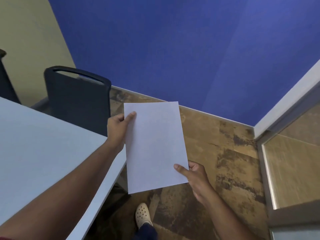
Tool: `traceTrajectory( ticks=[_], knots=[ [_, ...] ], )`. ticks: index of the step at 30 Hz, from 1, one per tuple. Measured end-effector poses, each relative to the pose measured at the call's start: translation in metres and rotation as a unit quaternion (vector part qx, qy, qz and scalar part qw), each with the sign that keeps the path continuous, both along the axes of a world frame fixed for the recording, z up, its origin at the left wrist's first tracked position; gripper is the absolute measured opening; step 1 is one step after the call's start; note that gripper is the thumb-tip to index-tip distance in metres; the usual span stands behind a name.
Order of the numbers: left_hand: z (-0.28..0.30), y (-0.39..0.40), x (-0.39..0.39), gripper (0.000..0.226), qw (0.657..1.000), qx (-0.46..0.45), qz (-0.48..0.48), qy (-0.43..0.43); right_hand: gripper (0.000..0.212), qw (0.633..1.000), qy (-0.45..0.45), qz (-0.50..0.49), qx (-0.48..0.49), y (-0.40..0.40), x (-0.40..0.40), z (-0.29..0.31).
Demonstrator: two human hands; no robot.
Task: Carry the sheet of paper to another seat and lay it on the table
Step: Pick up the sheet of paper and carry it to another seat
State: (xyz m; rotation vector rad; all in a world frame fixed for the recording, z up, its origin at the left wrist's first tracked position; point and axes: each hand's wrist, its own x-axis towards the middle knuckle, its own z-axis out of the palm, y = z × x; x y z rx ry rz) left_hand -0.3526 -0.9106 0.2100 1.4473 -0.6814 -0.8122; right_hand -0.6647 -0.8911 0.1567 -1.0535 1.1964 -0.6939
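A blank white sheet of paper is held in the air over the floor, just past the right corner of the white table. My left hand pinches its upper left edge, thumb on top. At the lower right edge my right hand grips the sheet, thumb on the top face. The sheet is flat and slightly tilted, clear of the table top.
A dark office chair stands at the table's far side, another chair back at the far left. Blue wall ahead, a glass door with metal frame on the right. Brown tiled floor below, my foot in a cream clog.
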Motion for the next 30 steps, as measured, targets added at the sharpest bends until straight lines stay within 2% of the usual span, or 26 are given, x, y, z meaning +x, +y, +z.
traceTrajectory(
  ticks=[5, 12, 16, 21, 26, 30],
  knots=[
    [0.008, -0.1, 0.015, 0.056, 1.0, 0.0, -0.021, 0.011, 0.022, 1.0, 0.01, -0.011, -0.012, -0.095, 0.013, 0.017],
    [0.027, -0.216, 0.045, 0.045, 1.0, -0.008, -0.009, 0.022, 0.022, 1.0, -0.014, -0.023, -0.007, -0.207, 0.044, 0.033],
    [0.029, -0.27, 0.059, 0.035, 0.999, -0.014, 0.013, 0.029, 0.029, 1.0, -0.028, -0.004, 0.0, -0.264, 0.06, 0.03],
    [0.028, -0.34, 0.085, 0.039, 0.998, -0.021, 0.059, 0.008, 0.049, 0.998, -0.037, 0.04, 0.005, -0.361, 0.086, 0.016],
    [0.047, -0.398, 0.118, 0.039, 0.989, -0.016, 0.144, -0.012, 0.047, 0.993, -0.053, 0.106, 0.009, -0.463, 0.129, 0.023],
    [0.071, -0.409, 0.159, 0.039, 0.976, -0.021, 0.214, -0.04, 0.045, 0.978, -0.073, 0.195, 0.007, -0.525, 0.181, 0.045]
  ],
)
